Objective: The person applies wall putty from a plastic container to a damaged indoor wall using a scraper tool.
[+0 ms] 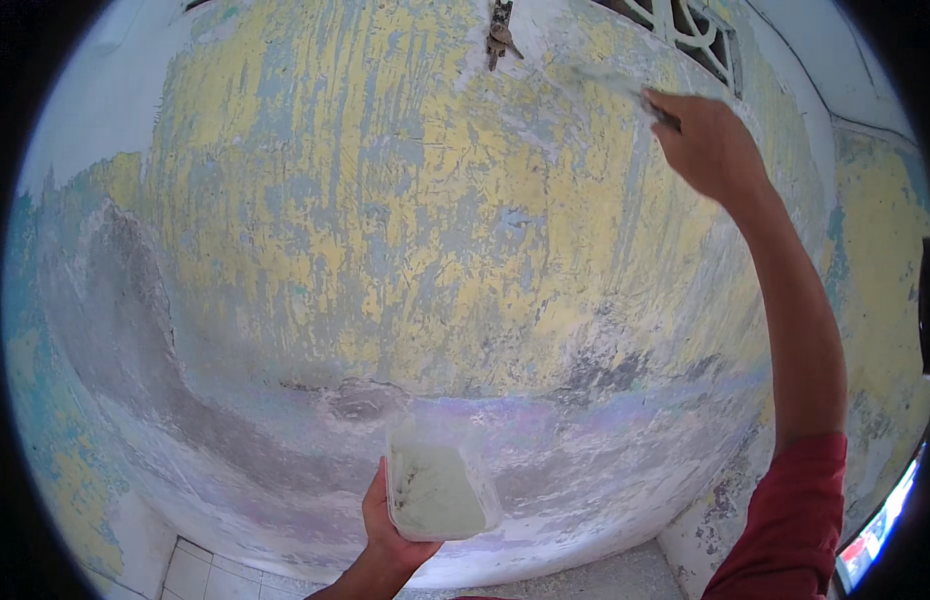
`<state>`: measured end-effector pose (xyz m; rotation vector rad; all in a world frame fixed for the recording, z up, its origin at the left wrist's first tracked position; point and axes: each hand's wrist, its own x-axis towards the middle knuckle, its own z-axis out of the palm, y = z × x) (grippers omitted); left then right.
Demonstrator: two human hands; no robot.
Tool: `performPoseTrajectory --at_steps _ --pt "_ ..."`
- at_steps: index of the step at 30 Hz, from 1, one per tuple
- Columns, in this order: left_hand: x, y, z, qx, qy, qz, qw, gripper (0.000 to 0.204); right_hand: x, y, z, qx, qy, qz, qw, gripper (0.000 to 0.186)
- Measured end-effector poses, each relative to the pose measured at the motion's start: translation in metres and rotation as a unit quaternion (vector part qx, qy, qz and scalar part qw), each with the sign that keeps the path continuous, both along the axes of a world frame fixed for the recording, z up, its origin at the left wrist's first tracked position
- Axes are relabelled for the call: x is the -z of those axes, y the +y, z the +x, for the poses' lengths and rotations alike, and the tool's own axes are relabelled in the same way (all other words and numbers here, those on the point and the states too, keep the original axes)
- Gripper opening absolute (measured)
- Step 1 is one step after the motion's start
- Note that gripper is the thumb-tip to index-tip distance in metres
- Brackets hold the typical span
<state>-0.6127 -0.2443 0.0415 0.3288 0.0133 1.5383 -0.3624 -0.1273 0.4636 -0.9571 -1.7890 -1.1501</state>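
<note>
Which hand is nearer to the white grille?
Right: the right hand is just below the grille; the left hand is far lower and to the left, holding the tub.

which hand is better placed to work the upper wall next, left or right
Probably the right hand: it is raised near the upper wall, holding a blurred tool. The left hand is low, supporting the translucent tub.

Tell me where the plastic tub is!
In the head view, the plastic tub is low, slightly left of middle, held in the left hand, in front of the wall.
</note>
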Motion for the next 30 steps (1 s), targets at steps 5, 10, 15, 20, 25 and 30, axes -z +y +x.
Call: performPoseTrajectory --at_steps 5,10,15,20,25,30 --pt "-0.003 0.001 -0.001 -0.013 0.005 -0.001 1.0 0.058 -0.072 0.007 -0.052 0.038 -0.003 0.059 0.998 0.042" --pt "-0.003 0.005 -0.004 -0.019 0.005 -0.016 1.0 0.057 -0.069 0.043 -0.072 0.03 -0.014 0.088 0.996 0.045" --pt "0.0 0.012 -0.009 0.004 -0.002 -0.006 1.0 0.057 -0.019 0.04 -0.076 -0.011 0.017 0.041 0.999 0.044" --pt "0.003 0.013 -0.011 0.007 0.0 0.003 1.0 0.058 0.008 0.027 -0.078 0.002 0.012 -0.007 1.0 0.043" --pt "0.003 0.008 -0.016 0.007 0.0 -0.002 1.0 0.059 0.047 0.047 -0.075 -0.025 0.042 -0.026 0.998 0.044" --pt "0.006 0.0 -0.017 0.011 0.003 0.008 1.0 0.06 0.089 0.05 -0.061 -0.051 0.042 -0.028 0.997 0.046"
